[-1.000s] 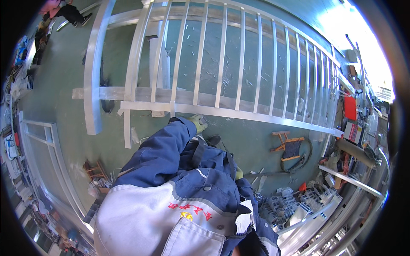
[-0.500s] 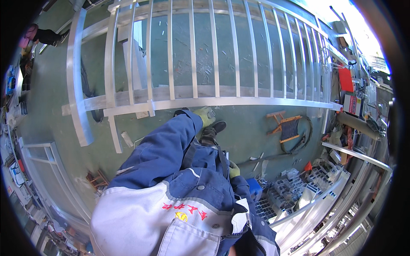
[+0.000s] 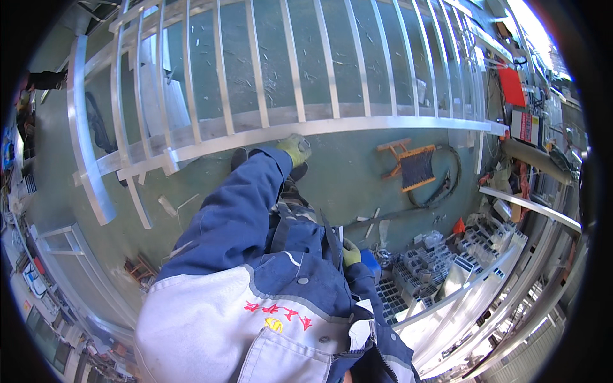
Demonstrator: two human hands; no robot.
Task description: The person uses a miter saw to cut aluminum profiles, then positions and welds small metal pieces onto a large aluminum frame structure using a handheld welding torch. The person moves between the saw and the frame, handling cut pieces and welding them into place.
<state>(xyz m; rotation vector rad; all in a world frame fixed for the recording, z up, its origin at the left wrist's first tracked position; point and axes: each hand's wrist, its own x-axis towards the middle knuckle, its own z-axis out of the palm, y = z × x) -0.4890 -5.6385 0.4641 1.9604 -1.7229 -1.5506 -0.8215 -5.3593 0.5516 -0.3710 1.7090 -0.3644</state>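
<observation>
My left hand, in a yellow-green glove with grey patches, is held out in front of me. Its fingers look curled; whether anything is in them I cannot make out. It overlaps or lies just below the near rail of a long silver metal railing with many upright bars; contact cannot be told. My right hand, gloved alike, hangs low by my right side. My jacket and sleeve partly hide it, and its fingers do not show clearly.
A small wooden stool with a dark woven seat stands right of me, beside a dark hose. Stacked metal profiles lie at the lower right. A framed panel is on the left. Scraps litter the green floor.
My view has shifted, so the railing sits further left and higher in the picture. My left hand appears slightly higher and further left, still by the near rail. The right hand stays low.
</observation>
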